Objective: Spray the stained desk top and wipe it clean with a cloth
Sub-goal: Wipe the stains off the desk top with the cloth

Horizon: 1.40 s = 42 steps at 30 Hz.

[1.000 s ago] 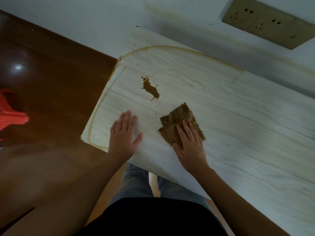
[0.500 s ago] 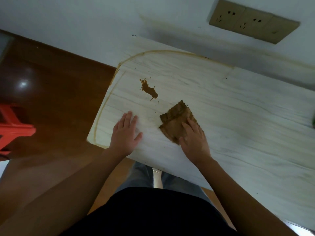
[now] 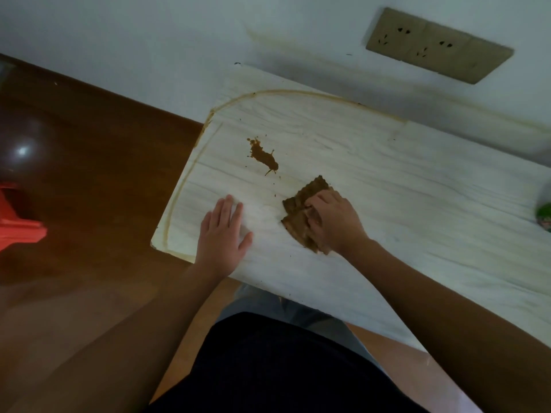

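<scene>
I have my left hand (image 3: 222, 235) spread flat, palm down and holding nothing, on the pale desk top (image 3: 402, 204) near its lower left corner; I read that as a brace, steadying me and the desk while the other hand works. My right hand (image 3: 334, 223) sits just right of centre frame, fingers (image 3: 313, 204) curled and bunching the brown cloth (image 3: 301, 210), so it is gripping the cloth rather than pressing it flat, which I take as gathering a firmer pad for scrubbing. The cloth lies on the desk under and to the left of that hand, its scalloped edge poking out toward upper centre. The brown stain (image 3: 264, 156) sits up and to the left of the cloth, near it but apart, with small specks trailing between them; it looks whole and unwiped. A faint brown arc runs round the desk's left end and may need attention too. At the far right edge of the frame a green-and-white object (image 3: 544, 211) is cut off, possibly the spray bottle, though I cannot tell. My judgement is that the wipe across the stain is not yet made; the cloth needs pushing up-left over it.
</scene>
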Motion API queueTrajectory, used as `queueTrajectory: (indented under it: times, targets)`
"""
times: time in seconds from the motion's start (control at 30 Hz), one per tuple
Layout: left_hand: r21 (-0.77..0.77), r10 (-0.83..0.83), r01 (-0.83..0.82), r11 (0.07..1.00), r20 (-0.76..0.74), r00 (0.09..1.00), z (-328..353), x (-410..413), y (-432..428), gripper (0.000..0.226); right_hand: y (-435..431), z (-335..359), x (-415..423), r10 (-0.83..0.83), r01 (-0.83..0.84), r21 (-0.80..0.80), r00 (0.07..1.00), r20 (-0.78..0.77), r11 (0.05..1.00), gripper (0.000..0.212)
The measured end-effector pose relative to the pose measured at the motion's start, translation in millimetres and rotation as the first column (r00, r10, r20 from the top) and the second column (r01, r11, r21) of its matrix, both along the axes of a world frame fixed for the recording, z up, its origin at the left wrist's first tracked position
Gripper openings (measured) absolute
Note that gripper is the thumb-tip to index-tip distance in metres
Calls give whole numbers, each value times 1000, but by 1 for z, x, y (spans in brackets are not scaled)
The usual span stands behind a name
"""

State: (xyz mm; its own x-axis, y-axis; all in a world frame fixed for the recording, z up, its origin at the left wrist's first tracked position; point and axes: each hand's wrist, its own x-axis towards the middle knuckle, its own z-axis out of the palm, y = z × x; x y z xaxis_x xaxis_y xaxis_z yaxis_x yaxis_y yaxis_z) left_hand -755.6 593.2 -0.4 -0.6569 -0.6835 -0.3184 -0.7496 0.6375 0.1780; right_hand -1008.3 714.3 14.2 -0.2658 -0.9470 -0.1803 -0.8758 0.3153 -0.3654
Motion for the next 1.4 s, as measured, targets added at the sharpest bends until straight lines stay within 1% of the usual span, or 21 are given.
queueTrajectory:
  times: [0.13,0.2,0.3,0.4,0.53,0.57,0.67,0.77,0.83,0.9,1.0,1.07,1.17,1.27,1.33,1.4]
  targets:
    - [2,-50,50,999,-8,999,-1,7,-4,73,3,4,6,-134,135,11,988,-71,991,17]
    - [6,-84,84,996,-6,996,0,10,-10,73,6,8,12,-187,192,46,978,-94,980,10]
    - [40,-141,141,989,-3,990,5,14,-18,73,15,19,16,-224,234,88,968,-115,968,5]
    - [82,-159,158,984,7,987,17,11,-25,70,23,31,15,-239,248,76,965,-107,966,6]
    - [90,-117,127,988,-99,988,40,-16,-24,53,28,49,15,-283,286,59,957,-61,956,10]
    - [114,-121,138,984,-147,982,46,-26,-22,49,29,52,16,-291,296,66,954,-67,953,10]
    - [253,-137,210,944,-276,951,60,-58,-11,41,32,59,20,-321,326,62,944,-76,943,11]
    - [306,-178,276,911,-311,933,66,-83,-2,43,33,63,21,-323,325,29,944,-72,945,13]
    - [360,-155,247,900,-265,952,64,-96,2,48,33,65,19,-311,313,20,948,-65,949,13]
    - [409,-105,196,891,-236,966,61,-104,4,45,34,65,16,-301,303,22,952,-50,953,14]
    - [480,40,86,873,-247,968,57,-113,8,27,39,61,8,-264,265,5,964,-13,964,13]
    - [489,107,36,871,-260,960,58,-118,12,13,41,59,0,-245,245,12,969,13,970,10]
    - [508,185,1,861,-316,930,66,-124,24,6,48,60,-16,-246,244,40,969,35,969,12]
    - [547,260,-7,837,-387,885,87,-134,37,6,58,70,-36,-257,258,4,961,101,966,15]
    - [534,284,-10,845,-433,856,106,-143,45,8,63,85,-50,-266,268,14,949,169,963,21]
    - [512,296,-6,859,-487,822,125,-155,50,10,68,100,-65,-238,238,23,955,178,971,18]
